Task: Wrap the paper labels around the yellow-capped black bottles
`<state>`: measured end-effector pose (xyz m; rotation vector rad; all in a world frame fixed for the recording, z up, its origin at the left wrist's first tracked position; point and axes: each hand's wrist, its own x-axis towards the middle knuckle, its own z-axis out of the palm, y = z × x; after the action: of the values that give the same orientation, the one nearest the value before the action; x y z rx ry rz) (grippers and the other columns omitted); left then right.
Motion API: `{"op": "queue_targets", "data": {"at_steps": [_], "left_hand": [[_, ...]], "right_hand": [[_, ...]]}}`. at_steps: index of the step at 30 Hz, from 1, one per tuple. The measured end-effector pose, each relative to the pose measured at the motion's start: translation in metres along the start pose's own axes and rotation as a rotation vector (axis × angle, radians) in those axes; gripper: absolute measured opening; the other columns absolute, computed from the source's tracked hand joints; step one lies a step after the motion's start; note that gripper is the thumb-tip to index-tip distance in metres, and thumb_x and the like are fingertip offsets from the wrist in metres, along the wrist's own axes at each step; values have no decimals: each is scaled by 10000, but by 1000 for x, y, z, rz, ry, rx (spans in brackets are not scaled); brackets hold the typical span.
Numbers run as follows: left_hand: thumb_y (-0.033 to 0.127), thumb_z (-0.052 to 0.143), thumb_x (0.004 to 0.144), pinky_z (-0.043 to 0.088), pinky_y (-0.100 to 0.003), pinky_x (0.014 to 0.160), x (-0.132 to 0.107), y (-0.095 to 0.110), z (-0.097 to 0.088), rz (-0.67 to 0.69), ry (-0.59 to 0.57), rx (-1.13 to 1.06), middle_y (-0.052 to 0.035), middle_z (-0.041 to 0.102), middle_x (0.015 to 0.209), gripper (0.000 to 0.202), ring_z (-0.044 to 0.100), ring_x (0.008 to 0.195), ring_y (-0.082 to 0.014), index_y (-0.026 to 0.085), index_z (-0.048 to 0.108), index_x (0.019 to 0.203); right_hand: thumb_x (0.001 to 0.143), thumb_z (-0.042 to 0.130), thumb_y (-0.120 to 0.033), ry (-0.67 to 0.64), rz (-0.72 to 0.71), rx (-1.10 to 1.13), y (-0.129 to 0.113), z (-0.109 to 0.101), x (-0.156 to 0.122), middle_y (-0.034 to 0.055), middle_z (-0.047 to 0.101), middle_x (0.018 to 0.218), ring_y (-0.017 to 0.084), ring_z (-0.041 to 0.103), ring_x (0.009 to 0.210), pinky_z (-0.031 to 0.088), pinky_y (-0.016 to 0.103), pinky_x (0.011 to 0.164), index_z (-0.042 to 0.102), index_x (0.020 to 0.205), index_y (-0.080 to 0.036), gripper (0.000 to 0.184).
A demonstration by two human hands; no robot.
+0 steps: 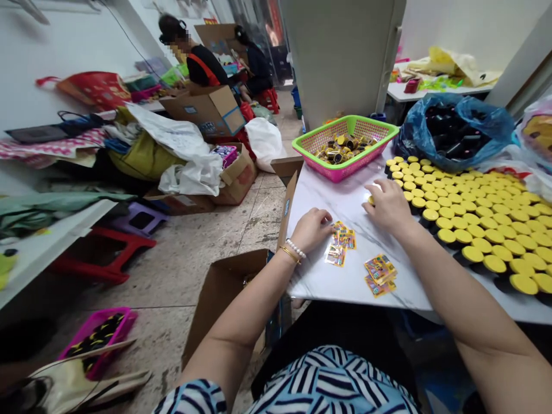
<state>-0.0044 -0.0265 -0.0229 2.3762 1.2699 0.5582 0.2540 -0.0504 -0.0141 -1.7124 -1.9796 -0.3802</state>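
Head view: the left hand [311,231] curls beside some cards [336,255] on the table [319,201]; whether its fingers grip one, I cannot tell. The right hand [388,206] pinches a yellow piece [371,199] left of the yellow-topped rows [487,224]. Beyond both hands, a basket [336,173] holds loose pieces [345,148].

Bench [340,198]: white top with grey marble-like veining. Far left end carries a pink basket with green rim [366,153], holding a loose heap of yellow-and-black pieces. Far right: a blue plastic bag [414,129], mouth open, dark items inside. In front of the bag, black pieces with yellow tops [487,222] stand upright in close-packed rows. Near edge: two small groups of printed sheets, left [345,238] and right [380,270], overlapping within each group.
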Motion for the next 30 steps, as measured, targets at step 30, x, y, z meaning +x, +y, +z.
{"op": "queue_targets", "data": {"at_steps": [30], "left_hand": [[178,833,776,510,-311,885,28,39,-12,20,420,-520,-32,700,870,53,667,885,-165,210,798,753]], "right_hand": [[702,884,-565,-330,507,1376,-52,-29,2,94,804,846,177,736,753,580,264,652,766,805,-165,430]]}}
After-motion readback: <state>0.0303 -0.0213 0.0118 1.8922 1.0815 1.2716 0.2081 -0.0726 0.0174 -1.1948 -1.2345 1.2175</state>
